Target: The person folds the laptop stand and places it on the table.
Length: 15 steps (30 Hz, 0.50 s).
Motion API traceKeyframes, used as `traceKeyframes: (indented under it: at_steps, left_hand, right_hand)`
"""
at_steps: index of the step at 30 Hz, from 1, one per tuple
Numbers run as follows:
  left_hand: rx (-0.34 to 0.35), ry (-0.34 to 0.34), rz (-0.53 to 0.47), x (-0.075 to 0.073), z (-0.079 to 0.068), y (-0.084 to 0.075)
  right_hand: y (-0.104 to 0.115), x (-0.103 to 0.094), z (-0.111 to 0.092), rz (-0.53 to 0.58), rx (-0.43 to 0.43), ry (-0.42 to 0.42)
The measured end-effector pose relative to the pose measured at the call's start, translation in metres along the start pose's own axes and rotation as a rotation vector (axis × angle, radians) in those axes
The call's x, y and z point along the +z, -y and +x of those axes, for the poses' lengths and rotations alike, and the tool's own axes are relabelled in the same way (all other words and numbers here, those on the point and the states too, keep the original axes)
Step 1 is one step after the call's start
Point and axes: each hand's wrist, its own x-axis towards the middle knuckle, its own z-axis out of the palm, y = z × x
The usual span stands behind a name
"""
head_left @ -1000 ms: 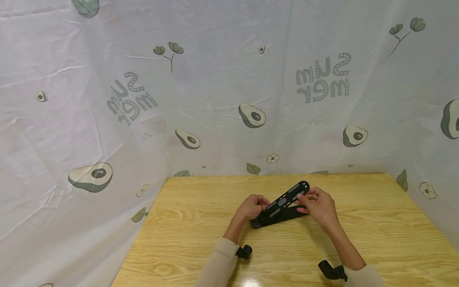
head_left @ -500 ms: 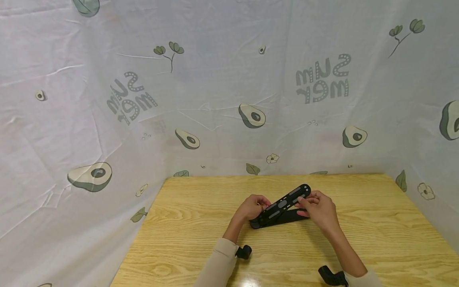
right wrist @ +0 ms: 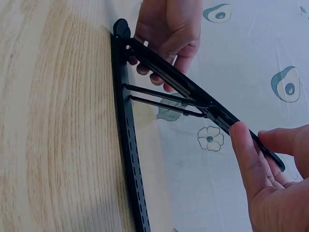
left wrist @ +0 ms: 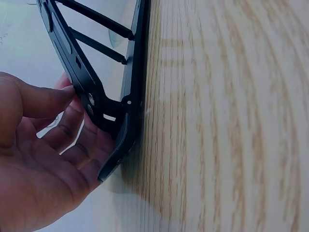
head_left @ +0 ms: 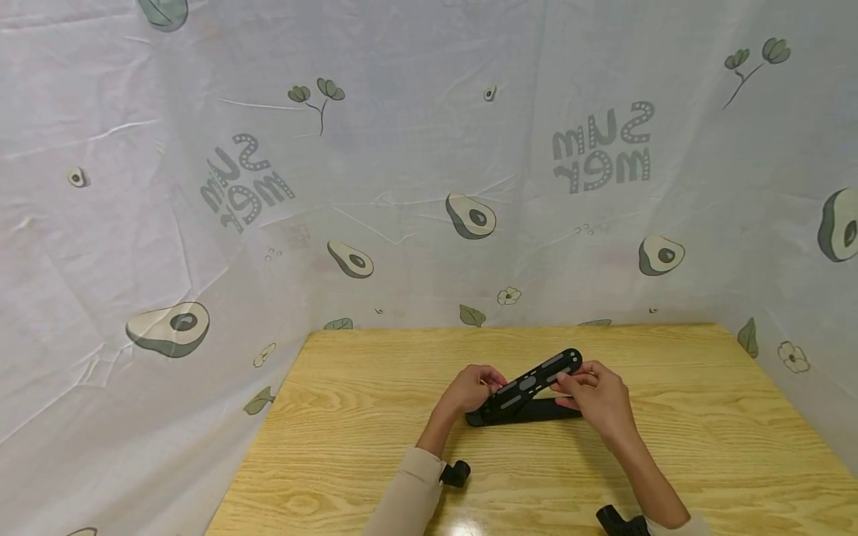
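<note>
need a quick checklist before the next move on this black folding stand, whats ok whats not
1. Right hand gripping the free end of the upper bar: ok.
2. Left hand steadying the hinge end: ok, thumb and fingers are on it.
3. Both struts spanning the two bars: ok, seen in the right wrist view.
4. Struts locked in place: cannot tell, no catch is readable.
5. Lower bar fully on the table: cannot tell, the right hand hides its end.
6. Fingers clear of the gap: not ok, the right hand has a finger on the upper bar's inner side.
</note>
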Motion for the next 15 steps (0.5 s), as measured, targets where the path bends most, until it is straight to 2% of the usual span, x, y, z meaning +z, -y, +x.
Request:
traceKeyframes:
  at_steps: [11,15]
  left_hand:
    - [-0.009,-0.036,-0.025,0.004,-0.007,0.004]
    - [0.007,-0.079,-0.006,0.006,-0.012,0.002]
  right_hand:
    - [-0.006,-0.005,-0.004,0.009,-0.018,0.034]
    - [-0.011,-0.012,-0.004,0.001,-0.051,0.071]
